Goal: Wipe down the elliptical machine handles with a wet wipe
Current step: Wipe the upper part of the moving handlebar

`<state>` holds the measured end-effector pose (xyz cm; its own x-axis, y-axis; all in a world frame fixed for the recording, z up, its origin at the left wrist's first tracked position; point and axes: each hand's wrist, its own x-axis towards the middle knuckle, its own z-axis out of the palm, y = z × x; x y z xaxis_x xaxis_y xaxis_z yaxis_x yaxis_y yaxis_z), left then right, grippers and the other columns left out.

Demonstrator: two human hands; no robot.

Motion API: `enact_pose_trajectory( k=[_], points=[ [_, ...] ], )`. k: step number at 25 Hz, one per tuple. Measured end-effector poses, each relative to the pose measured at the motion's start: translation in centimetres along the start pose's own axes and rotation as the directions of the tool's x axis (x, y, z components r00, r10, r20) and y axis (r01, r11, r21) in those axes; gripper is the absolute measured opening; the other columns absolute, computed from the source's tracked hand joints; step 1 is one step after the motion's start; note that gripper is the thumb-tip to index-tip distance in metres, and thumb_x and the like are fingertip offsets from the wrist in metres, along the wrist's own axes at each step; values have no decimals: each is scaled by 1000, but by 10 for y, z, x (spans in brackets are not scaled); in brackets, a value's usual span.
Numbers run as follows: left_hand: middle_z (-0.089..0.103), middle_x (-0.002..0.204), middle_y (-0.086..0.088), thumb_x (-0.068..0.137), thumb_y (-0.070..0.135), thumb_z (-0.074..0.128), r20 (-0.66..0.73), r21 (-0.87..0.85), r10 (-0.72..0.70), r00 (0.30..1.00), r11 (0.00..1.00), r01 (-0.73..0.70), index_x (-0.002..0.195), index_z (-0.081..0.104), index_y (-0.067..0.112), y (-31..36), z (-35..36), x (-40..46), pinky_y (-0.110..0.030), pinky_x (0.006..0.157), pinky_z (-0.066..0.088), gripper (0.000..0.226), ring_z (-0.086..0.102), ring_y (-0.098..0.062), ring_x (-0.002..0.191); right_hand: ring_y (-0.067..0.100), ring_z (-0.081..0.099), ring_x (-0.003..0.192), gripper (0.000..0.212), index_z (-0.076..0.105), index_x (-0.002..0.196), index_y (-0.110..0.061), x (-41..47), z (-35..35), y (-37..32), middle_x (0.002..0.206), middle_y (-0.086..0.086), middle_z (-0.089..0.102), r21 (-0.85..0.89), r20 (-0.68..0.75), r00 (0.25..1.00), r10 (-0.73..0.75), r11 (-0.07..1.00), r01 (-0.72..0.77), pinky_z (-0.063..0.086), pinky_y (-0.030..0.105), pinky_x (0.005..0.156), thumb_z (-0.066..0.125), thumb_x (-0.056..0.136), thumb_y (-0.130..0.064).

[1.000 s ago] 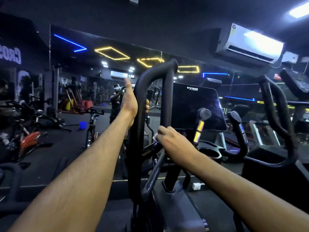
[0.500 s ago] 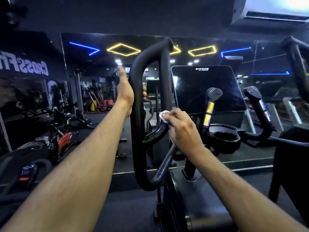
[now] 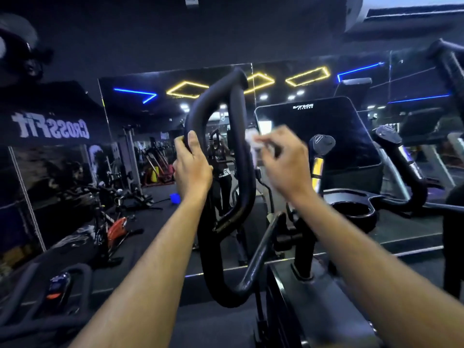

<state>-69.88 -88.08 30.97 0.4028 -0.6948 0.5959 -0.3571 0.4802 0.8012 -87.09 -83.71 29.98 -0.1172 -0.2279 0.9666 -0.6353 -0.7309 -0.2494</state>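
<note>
The elliptical's black looped handle (image 3: pixel 241 136) stands upright in the middle of the view. My left hand (image 3: pixel 192 167) grips its left bar, thumb across the front. My right hand (image 3: pixel 283 162) pinches a white wet wipe (image 3: pixel 253 143) right beside the loop's right bar, about halfway up; the hand and wipe are motion-blurred, so contact with the bar cannot be told. A short grip with a yellow band (image 3: pixel 319 159) rises just right of my right hand.
The dark console screen (image 3: pixel 326 131) sits behind the handle, with a cup holder (image 3: pixel 351 209) below it. Another black handle (image 3: pixel 406 162) curves at the right. A wall mirror (image 3: pixel 150 146) ahead reflects gym bikes and neon lights. A bike handlebar (image 3: pixel 45 292) lies low left.
My right hand with the wipe has risen from the lower cross bar to mid-height beside the right bar. My left hand has slid lower and wrapped round the left bar.
</note>
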Motion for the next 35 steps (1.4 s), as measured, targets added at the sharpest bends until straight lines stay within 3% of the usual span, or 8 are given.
enact_pose_trajectory(
  k=[3,6,19,24,27,31,33,35],
  points=[
    [63,118,0,111,54,21,-43,48,105,994,994,-103,153,37,26,-1,-1,-5,-33,76,35,53,58,-22,103,10,61,91,16,75,104,-7,89,19,13,102,3,68,-82,-26,999,-32,996,29,54,26,87,67,90,-3],
    [65,123,0,111,54,21,-71,113,133,989,986,-125,157,31,34,0,0,-5,-32,75,36,52,61,-24,103,7,62,86,17,77,101,-7,113,37,19,98,1,71,-64,-67,996,-57,997,53,56,27,84,69,88,0],
    [66,129,-10,111,55,20,-81,135,148,986,981,-136,155,32,34,-7,2,-3,-44,86,47,50,64,-35,113,11,64,82,21,74,100,-1,-38,34,23,92,6,71,28,-128,991,47,999,-44,48,9,80,67,84,11],
    [56,148,-10,112,53,22,25,121,160,987,979,-162,162,21,36,-11,0,-5,-43,99,42,53,57,-34,127,16,63,85,20,72,98,-4,-99,44,15,92,3,64,30,-222,964,147,989,-144,55,32,76,66,86,11],
    [48,157,-7,112,51,25,116,37,165,980,985,-170,165,15,37,-13,-6,-3,-41,106,39,55,51,-28,136,10,63,89,22,74,107,-4,-129,53,2,94,0,62,107,-251,940,233,971,-212,57,28,80,65,90,8],
    [70,109,-15,108,62,31,363,-434,-55,930,874,221,138,59,9,-38,-24,-12,-36,76,58,67,66,-22,88,5,59,85,30,74,116,-5,-160,64,-13,93,-1,58,201,-269,914,303,946,-254,52,14,79,69,89,8],
    [71,95,-15,105,69,24,428,-490,-134,894,796,354,103,77,10,-52,-28,-37,-33,67,57,79,65,-22,78,5,57,80,29,76,112,-6,-174,69,-25,91,-3,58,217,-190,934,303,941,-261,49,12,74,71,87,8],
    [70,87,-15,105,69,17,441,-522,-178,880,746,412,99,77,11,-63,-27,-61,-30,65,57,83,64,-23,75,5,56,74,29,77,106,-8,-183,65,-37,87,-3,59,224,-64,967,248,948,-228,46,13,69,72,84,11]
  ],
)
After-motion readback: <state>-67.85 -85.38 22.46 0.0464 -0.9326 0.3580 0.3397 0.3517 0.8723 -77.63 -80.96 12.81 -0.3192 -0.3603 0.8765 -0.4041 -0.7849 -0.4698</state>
